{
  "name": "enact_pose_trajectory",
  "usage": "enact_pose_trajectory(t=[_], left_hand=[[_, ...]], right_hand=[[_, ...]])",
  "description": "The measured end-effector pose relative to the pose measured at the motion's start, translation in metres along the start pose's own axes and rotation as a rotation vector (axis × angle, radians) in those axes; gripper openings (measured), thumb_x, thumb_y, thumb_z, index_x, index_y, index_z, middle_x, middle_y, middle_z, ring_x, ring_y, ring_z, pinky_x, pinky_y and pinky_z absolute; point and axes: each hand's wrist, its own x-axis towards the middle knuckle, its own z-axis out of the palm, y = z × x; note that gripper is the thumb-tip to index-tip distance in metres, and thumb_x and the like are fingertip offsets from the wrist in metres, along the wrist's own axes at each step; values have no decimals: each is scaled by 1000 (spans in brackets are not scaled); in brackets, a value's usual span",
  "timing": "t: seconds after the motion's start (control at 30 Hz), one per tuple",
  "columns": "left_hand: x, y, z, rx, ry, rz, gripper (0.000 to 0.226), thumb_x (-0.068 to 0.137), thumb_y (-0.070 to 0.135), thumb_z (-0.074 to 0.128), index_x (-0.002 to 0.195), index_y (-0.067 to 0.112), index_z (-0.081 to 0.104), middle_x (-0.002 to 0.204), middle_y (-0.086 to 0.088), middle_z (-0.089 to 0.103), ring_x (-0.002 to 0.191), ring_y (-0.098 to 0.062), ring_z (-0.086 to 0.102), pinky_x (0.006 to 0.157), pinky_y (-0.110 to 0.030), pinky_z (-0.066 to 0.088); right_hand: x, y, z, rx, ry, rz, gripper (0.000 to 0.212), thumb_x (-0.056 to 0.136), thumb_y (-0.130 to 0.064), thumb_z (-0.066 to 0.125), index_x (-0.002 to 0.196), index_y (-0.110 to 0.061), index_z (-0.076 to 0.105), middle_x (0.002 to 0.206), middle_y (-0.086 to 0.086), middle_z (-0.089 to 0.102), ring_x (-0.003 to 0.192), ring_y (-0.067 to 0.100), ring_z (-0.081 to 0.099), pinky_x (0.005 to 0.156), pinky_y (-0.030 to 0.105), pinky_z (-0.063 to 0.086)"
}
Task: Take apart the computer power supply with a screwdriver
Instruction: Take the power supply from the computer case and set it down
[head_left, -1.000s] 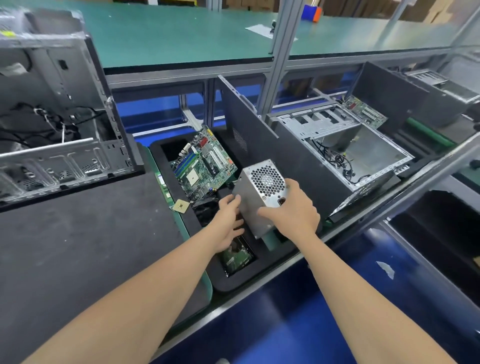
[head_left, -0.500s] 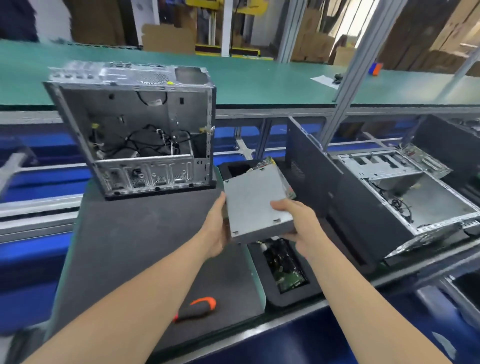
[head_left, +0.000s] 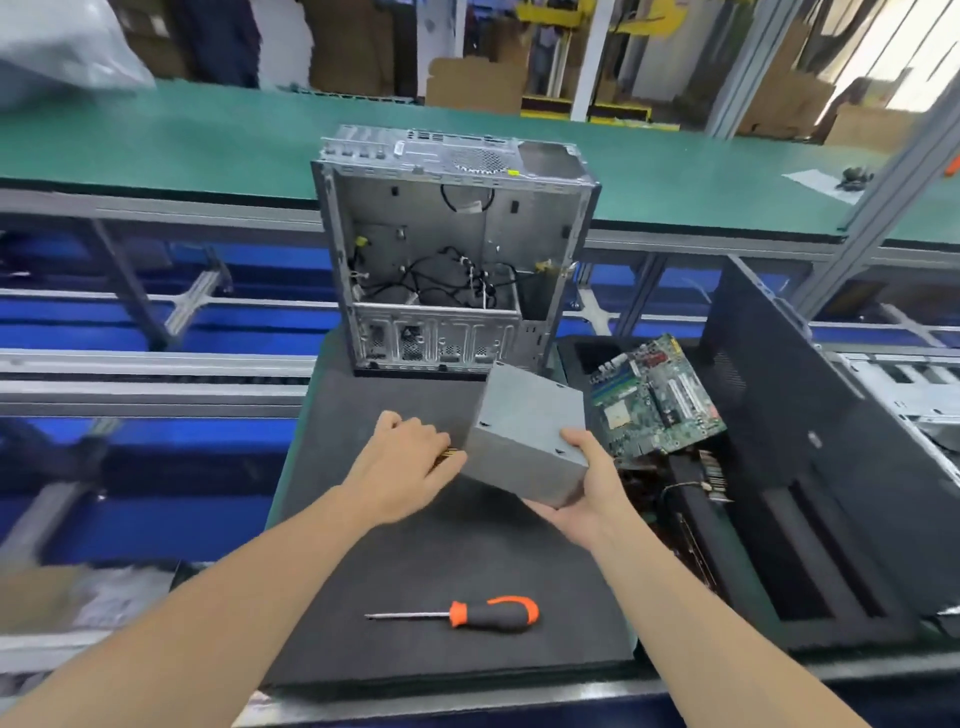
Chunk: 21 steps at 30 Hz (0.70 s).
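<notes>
The grey metal power supply (head_left: 524, 436) hangs tilted just above the black foam mat (head_left: 405, 561), between both my hands. My right hand (head_left: 582, 493) grips its near right corner, thumb on top and fingers underneath. My left hand (head_left: 410, 467) holds its left end, where a bundle of cables shows under the fingers. A screwdriver (head_left: 467, 614) with an orange and black handle lies on the mat near the front edge, its tip pointing left.
An emptied computer case (head_left: 447, 249) stands open at the back of the mat. To the right, a black foam tray (head_left: 737, 561) holds a green motherboard (head_left: 654, 400) and other parts. A dark side panel (head_left: 810, 431) leans further right.
I have carried the power supply from the tray on the right over to the mat and lowered it. The view swung left, bringing the case and screwdriver into full sight.
</notes>
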Motion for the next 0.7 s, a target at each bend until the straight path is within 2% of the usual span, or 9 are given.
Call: enact_pose_trajectory(t=[0.07, 0.13, 0.23, 0.3, 0.4, 0.5, 0.6, 0.63, 0.7], left_hand=[[-18, -16, 7, 150, -61, 54, 33, 99, 47, 43, 84, 23, 61, 79, 5, 59, 83, -24, 58, 84, -43, 39], [-37, -30, 15, 263, -112, 52, 12, 86, 30, 63, 92, 20, 66, 88, 1, 65, 91, -27, 62, 85, -43, 45], [-56, -44, 33, 284, -221, 4, 31, 82, 5, 57, 109, 19, 60, 100, 1, 62, 99, -26, 58, 93, -42, 40], [-60, -43, 38, 224, -248, -6, 40, 78, 1, 54, 114, 18, 55, 105, 1, 58, 106, -25, 54, 100, -44, 36], [-59, -36, 41, 82, -296, -25, 34, 77, 13, 55, 111, 20, 52, 110, 4, 52, 111, -20, 50, 112, -47, 28], [-52, -23, 40, -315, -267, -240, 43, 79, 17, 50, 121, 24, 52, 117, 13, 53, 123, -16, 47, 121, -48, 15], [-49, -10, 38, -686, -158, -408, 53, 83, 36, 46, 135, 30, 53, 136, 12, 62, 145, -6, 37, 124, -40, -3], [-52, -8, 40, -743, -141, -409, 59, 84, 47, 46, 141, 33, 50, 143, 10, 59, 151, -3, 29, 123, -37, -5], [-60, -2, 45, -677, -191, -350, 81, 84, 72, 47, 157, 38, 33, 160, 11, 43, 158, -5, 12, 124, -39, -9]], right_hand=[[8, 18, 2, -28, -13, 25, 61, 51, -31, 90, 108, -20, 73, 102, 13, 78, 102, 35, 70, 85, 56, 60], [15, 35, -2, -61, -16, 43, 62, 55, -32, 91, 113, -19, 73, 108, 12, 78, 107, 34, 71, 87, 56, 59], [22, 53, -10, -154, -43, 53, 61, 63, -35, 88, 119, -20, 70, 111, 9, 77, 106, 29, 73, 82, 48, 61], [24, 59, -11, -247, -90, 45, 62, 65, -38, 87, 122, -20, 70, 115, 7, 77, 106, 25, 74, 83, 46, 61], [29, 58, -8, -386, -115, -7, 77, 60, -43, 88, 129, -18, 64, 119, 7, 75, 110, 27, 72, 94, 51, 59], [28, 54, -5, -522, -88, -54, 82, 56, -53, 86, 126, -19, 60, 114, 1, 76, 110, 23, 71, 101, 46, 53], [26, 48, -9, -810, -11, -148, 61, 62, -68, 75, 108, -28, 71, 113, -3, 72, 105, 16, 67, 96, 38, 50], [26, 45, -12, -886, 7, -209, 57, 64, -70, 73, 101, -26, 75, 110, -3, 73, 100, 15, 68, 90, 34, 51], [29, 37, -18, -958, 22, -354, 58, 63, -71, 74, 92, -21, 79, 100, -1, 77, 93, 18, 71, 79, 30, 51]])
